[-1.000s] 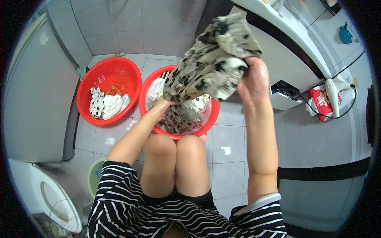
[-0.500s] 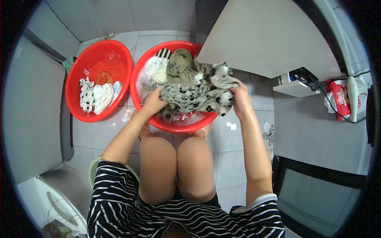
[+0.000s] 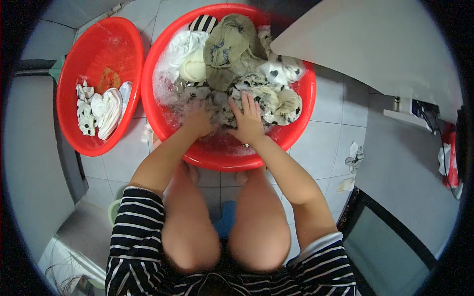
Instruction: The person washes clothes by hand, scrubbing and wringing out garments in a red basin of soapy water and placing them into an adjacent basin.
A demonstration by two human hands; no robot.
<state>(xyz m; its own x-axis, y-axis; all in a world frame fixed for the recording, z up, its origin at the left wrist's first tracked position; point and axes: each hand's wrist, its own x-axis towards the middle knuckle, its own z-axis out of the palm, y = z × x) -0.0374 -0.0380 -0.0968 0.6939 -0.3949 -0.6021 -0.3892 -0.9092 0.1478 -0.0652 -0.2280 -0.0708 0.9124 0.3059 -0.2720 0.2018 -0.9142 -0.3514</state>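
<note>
A large red basin (image 3: 310, 101) of soapy water and laundry stands in front of me. My right hand (image 3: 248, 121) presses on a cream cloth with a black pattern (image 3: 269, 101), fingers spread, with a ring on one finger. My left hand (image 3: 198, 122) is down in the suds beside it; its fingers are blurred and partly under foam, so their grip is unclear. Behind my hands lie an olive garment (image 3: 227, 44), white cloths (image 3: 183, 48) and a black-and-white striped piece (image 3: 203, 23).
At the left, a smaller red basin (image 3: 64, 111) holds a spotted cloth (image 3: 86, 121) and white cloths (image 3: 106, 111). A pale panel (image 3: 375, 44) overhangs the large basin's right side. Crumpled scraps (image 3: 354, 157) lie on the tiled floor, and a green tub (image 3: 113, 209) is by my left sleeve.
The patterned cloth, held up between both hands before, now lies in the large basin. My right hand has let go and moved left onto it; my left hand has gone into the suds.
</note>
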